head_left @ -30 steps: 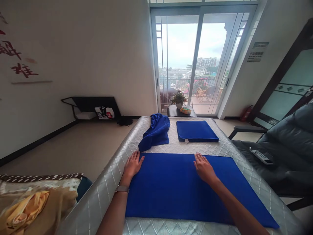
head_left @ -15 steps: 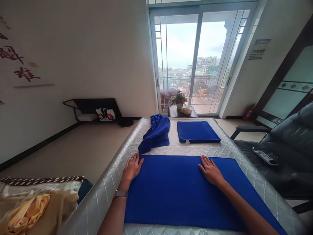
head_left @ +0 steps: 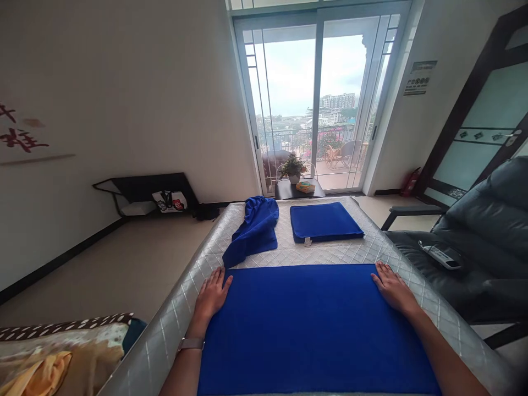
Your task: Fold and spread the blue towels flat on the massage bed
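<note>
The fingers of the right hand (head_left: 392, 289) lie extended and only a little parted, palm down, closed on nothing; they rest at the far right corner of the blue cloth (head_left: 305, 330), with the thumb over its face. The fingers of the left hand (head_left: 211, 294) are flat too, the thumb set apart and reaching over the cloth, and they grip nothing either. This hand covers the far left corner; how much of it bears on fabric and how much on the mattress (head_left: 330, 251) cannot be told.

What has changed is the right hand's place: a second ago it was partway along the far edge, and now it is out at the corner, while the left hand stays at its own. The far edge therefore runs straight between the two hands, and the cloth looks smooth, so the spreading appears well along.

The cloth lies flat on the mattress, its near edge at the bottom of the view. Just beyond the left fingertips is a bunched cloth (head_left: 256, 231), also blue; right of that, apart from it, sits a folded stack (head_left: 325, 223) with a white tag (head_left: 307, 241). Farther out, a plant (head_left: 293, 165) stands before the glass door (head_left: 315, 99), and a black armchair (head_left: 495, 209) is on the right.
</note>
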The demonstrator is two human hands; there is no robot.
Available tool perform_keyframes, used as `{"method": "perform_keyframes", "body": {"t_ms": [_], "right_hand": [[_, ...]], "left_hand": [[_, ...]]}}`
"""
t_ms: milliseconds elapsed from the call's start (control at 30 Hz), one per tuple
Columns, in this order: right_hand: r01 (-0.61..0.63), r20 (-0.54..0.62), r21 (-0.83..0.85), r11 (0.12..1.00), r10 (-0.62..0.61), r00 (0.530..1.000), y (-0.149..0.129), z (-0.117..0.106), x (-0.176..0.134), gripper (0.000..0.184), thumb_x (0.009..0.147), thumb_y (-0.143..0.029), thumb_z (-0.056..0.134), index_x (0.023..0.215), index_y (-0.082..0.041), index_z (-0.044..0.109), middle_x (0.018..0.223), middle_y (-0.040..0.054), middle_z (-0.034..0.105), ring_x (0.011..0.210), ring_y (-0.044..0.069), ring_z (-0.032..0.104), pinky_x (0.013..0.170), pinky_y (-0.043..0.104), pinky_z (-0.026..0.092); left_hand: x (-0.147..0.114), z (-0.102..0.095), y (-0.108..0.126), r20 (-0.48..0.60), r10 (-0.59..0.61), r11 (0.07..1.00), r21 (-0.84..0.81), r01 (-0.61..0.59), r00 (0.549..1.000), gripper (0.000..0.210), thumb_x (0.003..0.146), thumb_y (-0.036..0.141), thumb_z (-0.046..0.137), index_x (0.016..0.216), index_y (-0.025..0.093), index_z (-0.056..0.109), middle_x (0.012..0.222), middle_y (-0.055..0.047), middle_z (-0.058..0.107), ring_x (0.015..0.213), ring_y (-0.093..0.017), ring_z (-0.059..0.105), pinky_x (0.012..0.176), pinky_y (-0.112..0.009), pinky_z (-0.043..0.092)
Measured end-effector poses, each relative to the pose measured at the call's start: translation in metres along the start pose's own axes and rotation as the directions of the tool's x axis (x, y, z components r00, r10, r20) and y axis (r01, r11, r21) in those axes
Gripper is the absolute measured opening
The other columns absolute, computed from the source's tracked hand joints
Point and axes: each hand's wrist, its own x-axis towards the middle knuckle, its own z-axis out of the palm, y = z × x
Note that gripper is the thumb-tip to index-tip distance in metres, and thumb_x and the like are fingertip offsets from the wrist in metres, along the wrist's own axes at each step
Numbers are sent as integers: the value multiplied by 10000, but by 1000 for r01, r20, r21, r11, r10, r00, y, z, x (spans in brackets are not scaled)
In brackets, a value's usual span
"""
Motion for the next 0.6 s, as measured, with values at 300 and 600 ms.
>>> {"method": "perform_keyframes", "body": {"t_ms": [300,600], "right_hand": [[-11,-23,-18,1000,10,1000,-1,-2,-2,683,1001,-442,183,1590,-108,271,1660,95,238,1531,245,187,1234,468,196],[-32,-8,-28,999,32,999,-6,-6,-3,660,1014,-425,188,1596,-121,254,1665,70,222,1534,231,171,1241,450,169]], "left_hand": [[-10,-25,38,-177,47,997,-44,-56,983,695,1039,531,187,1527,79,389,1616,-164,348,1512,-272,282,1238,-477,251],[-33,-8,204,72,589,799,-201,-566,805,645,1048,553,220,1575,193,313,1634,-97,314,1519,-231,259,1248,-456,246]]}}
